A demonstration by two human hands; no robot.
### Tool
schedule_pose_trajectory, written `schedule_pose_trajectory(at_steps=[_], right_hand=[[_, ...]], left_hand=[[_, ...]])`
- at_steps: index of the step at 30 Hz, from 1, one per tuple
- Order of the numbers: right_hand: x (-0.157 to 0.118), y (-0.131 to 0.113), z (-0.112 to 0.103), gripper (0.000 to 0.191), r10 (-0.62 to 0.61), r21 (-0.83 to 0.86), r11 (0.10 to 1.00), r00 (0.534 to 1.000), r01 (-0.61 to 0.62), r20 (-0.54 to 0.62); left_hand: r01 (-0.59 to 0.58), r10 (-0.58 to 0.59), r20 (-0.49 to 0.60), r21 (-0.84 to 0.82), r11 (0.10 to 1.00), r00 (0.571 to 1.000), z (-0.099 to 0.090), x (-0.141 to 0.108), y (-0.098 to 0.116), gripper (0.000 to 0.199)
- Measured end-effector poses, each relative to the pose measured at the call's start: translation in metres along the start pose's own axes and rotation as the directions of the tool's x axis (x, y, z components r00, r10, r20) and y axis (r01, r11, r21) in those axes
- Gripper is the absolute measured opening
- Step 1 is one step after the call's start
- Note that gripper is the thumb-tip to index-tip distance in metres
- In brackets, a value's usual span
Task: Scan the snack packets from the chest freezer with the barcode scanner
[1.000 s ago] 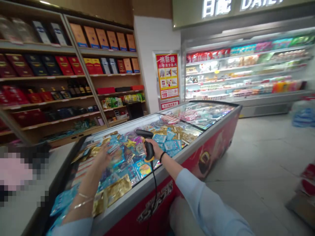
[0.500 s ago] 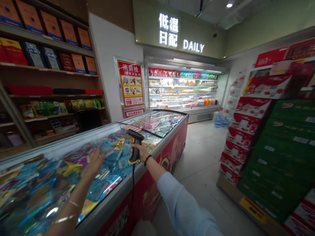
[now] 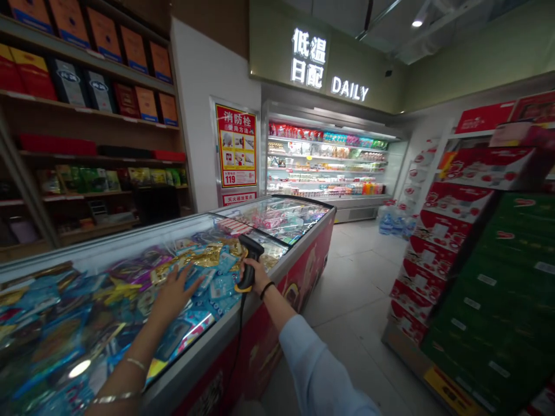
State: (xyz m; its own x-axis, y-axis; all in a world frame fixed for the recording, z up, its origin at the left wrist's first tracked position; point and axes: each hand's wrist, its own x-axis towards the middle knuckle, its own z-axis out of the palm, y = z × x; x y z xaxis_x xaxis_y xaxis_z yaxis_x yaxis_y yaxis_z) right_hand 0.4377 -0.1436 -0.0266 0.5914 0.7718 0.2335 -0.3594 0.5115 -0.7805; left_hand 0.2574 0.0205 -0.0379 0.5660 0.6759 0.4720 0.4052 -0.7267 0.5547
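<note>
In my right hand (image 3: 256,276) is a black and yellow barcode scanner (image 3: 251,254), gripped by its handle above the freezer's near edge. Its black cable (image 3: 240,338) hangs down the outside of the chest freezer (image 3: 203,340). My left hand (image 3: 176,292) is spread, fingers apart, over the packets inside; whether its fingertips touch them I cannot tell. Just beyond its fingers lie blue ice-cream packets (image 3: 223,284) and gold packets (image 3: 208,254). Yellow packets (image 3: 124,293) lie to the left of this hand.
A glass lid (image 3: 286,216) covers the freezer's far end. Stacked red and white cartons (image 3: 437,231) and green cartons (image 3: 489,283) stand on the right, across the floor aisle (image 3: 347,289). Shelves (image 3: 99,104) line the left wall; a lit refrigerated display (image 3: 325,162) is at the back.
My left hand has spread its fingers, and a blue packet blurred at its fingertips before is no longer distinct there. The scanner has shifted slightly right and lower as the view turned.
</note>
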Motion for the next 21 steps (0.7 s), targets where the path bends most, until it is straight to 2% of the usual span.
schedule_pose_trajectory(at_steps=[2,8,14,21], right_hand=[[0.0004,-0.0002,0.0006,0.03,-0.003,0.012,1.0,1.0,0.003,-0.01],[-0.0013,0.0002,0.001,0.03,-0.013,0.035,0.999,0.998,0.015,-0.06],[-0.003,-0.0015,0.0015,0.03,-0.005,0.078,0.997,0.997,0.011,-0.08],[-0.0014,-0.0015,-0.0015,0.027,0.017,0.118,0.993,0.995,-0.005,-0.097]], left_hand=[[0.01,-0.009,0.016,-0.018,1.0,1.0,-0.0007,-0.0026,0.0037,0.077],[-0.026,0.023,-0.045,-0.072,0.997,0.999,-0.0046,-0.008,0.0036,0.071],[-0.009,0.011,-0.067,0.041,0.999,0.998,-0.0083,-0.011,0.0083,0.067],[-0.08,0.094,-0.12,0.111,0.991,0.988,-0.0056,-0.0057,0.0027,0.066]])
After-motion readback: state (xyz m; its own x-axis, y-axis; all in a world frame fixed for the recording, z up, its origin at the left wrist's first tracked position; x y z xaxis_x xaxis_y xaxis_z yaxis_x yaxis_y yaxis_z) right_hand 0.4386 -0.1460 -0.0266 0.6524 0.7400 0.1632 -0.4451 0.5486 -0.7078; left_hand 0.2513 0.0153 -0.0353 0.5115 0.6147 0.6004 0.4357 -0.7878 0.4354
